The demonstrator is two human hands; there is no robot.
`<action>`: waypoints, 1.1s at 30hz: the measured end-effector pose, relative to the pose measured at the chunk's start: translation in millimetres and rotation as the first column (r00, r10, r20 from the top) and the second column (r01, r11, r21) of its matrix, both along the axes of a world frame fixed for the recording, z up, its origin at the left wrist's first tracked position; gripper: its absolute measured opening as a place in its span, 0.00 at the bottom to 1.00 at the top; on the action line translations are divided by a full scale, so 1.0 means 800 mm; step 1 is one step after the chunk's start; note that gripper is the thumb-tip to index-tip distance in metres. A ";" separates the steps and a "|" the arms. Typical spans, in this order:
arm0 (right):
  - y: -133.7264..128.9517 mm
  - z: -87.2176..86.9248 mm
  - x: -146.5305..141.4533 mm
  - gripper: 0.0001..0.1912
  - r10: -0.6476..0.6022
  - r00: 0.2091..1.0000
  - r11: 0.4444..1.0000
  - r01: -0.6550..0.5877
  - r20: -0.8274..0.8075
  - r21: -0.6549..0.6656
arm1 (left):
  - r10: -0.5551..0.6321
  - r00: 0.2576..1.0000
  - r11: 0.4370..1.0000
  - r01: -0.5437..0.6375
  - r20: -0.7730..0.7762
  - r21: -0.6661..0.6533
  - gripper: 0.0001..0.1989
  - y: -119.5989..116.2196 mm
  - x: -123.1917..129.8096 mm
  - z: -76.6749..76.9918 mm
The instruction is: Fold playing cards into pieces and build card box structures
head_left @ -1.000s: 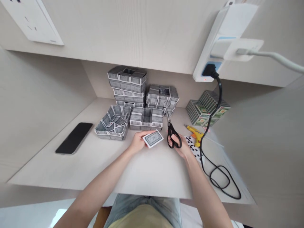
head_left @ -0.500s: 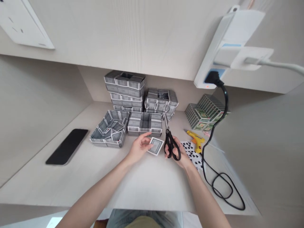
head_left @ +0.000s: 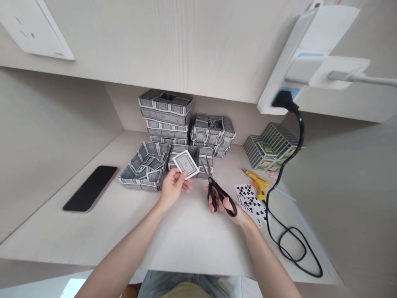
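Between thumb and fingers, my left hand [head_left: 173, 185] pinches a playing card [head_left: 186, 164] with its grey patterned back towards me. My right hand [head_left: 231, 209] has its fingers through the handles of black-handled scissors [head_left: 214, 185]. The blades are spread a little and point away, to the right of the card and apart from it. Behind the card stands a box made of cards [head_left: 205, 154], partly hidden by it. To the left, an open tray made of cards [head_left: 127, 179] holds several loose card pieces [head_left: 150, 166].
Card-built boxes are stacked at the back [head_left: 166, 108] and beside them [head_left: 214, 128]. On the right lie a yellow glue gun [head_left: 257, 182], face-up playing cards [head_left: 245, 191], green-patterned boxes [head_left: 263, 149] and a looped black cord [head_left: 291, 256]. A phone [head_left: 89, 188] lies left; a power strip [head_left: 297, 54] hangs above.
My left hand has lifted the card up and to the left, turning it. The scissors' blades have opened, and my right hand has shifted slightly left.
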State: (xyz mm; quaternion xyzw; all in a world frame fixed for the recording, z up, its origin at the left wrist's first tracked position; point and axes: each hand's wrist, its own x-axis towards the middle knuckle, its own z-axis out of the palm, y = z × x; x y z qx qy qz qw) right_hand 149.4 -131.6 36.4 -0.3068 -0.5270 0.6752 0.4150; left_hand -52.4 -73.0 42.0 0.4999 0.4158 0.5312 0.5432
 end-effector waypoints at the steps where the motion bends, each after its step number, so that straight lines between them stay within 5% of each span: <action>1: 0.000 -0.001 -0.001 0.34 0.038 0.999 0.999 -0.038 0.010 -0.011 | 0.005 1.000 1.000 -0.005 0.006 -0.009 0.15 0.000 0.000 0.002; 5: -0.002 -0.004 -0.008 0.36 0.184 0.983 0.982 -0.182 0.018 -0.051 | 0.030 0.999 0.998 -0.029 0.015 -0.057 0.14 0.000 -0.001 0.007; 12: -0.009 0.001 -0.018 0.33 0.223 0.975 0.975 -0.224 -0.013 -0.015 | 0.077 0.997 0.996 -0.075 0.029 -0.053 0.13 0.003 0.000 0.004; 24: -0.009 -0.008 -0.030 0.36 0.146 0.989 0.989 -0.146 -0.018 -0.009 | -0.016 0.999 1.000 0.015 -0.044 -0.028 0.15 -0.006 0.007 0.004; 33: -0.010 -0.005 -0.029 0.35 0.162 0.987 0.987 -0.162 -0.012 0.002 | 0.037 0.998 0.999 -0.039 -0.054 -0.024 0.15 -0.008 0.008 0.001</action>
